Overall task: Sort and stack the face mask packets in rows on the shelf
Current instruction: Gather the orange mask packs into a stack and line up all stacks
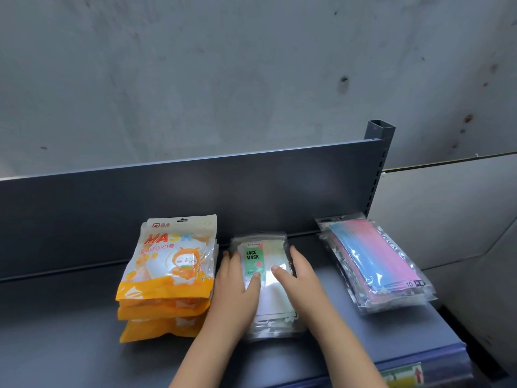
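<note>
Face mask packets (275, 301) are lying in three stacks side by side on the dark grey shelf (70, 345). The clear stack (253, 256) labelled FACE MASK is sitting in the middle, close to the shelf's back panel (195, 197), and you are framing it with both hands. Your left hand (235, 284) is lying along its nine o'clock edge, fingers (227, 266) straight and held together, pointing toward twelve o'clock, while the thumb is resting across the top packet. Your right hand (298, 278) is mirroring that on the three o'clock edge, with fingers straight and close together against the side and the thumb spread away from them, lying on the top packet's film. Neither hand is curling round the stack; both are pressing flat against its sides. At nine o'clock, the orange stack (167, 275) with a cartoon figure is sitting just beside your left hand, its lower packets sticking out toward six o'clock. At three o'clock, apart from your right hand, the stack of blue and pink masks (375, 264) in clear bags is lying askew, its top end pointing toward eleven o'clock, near the slotted upright post (377, 163). A label strip (402, 373) is running along the shelf's front edge at five o'clock. A stained concrete wall (223, 65) is filling the twelve o'clock part of your view.
</note>
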Available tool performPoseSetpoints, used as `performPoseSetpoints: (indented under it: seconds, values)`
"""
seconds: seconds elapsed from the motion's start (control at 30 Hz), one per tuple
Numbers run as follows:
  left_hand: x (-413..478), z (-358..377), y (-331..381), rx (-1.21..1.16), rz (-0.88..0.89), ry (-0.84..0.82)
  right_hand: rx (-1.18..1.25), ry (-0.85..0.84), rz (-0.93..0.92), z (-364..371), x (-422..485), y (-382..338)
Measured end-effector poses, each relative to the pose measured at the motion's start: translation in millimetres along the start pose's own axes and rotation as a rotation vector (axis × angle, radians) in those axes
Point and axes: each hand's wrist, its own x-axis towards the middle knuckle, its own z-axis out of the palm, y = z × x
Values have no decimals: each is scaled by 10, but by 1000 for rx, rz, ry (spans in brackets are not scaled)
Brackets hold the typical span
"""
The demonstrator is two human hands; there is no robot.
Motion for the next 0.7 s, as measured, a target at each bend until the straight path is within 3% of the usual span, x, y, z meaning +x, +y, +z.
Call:
performPoseSetpoints:
  seconds: [0.17,0.43,0.7]
  values:
    - [-42,66,55,214,152,41,-315,42,-181,-23,-86,-16]
    - [-88,88,245,591,345,116,-604,162,-370,-105,-157,-32]
    - [-115,-30,323,526,308,60,-637,207,-371,-256,-220,-74]
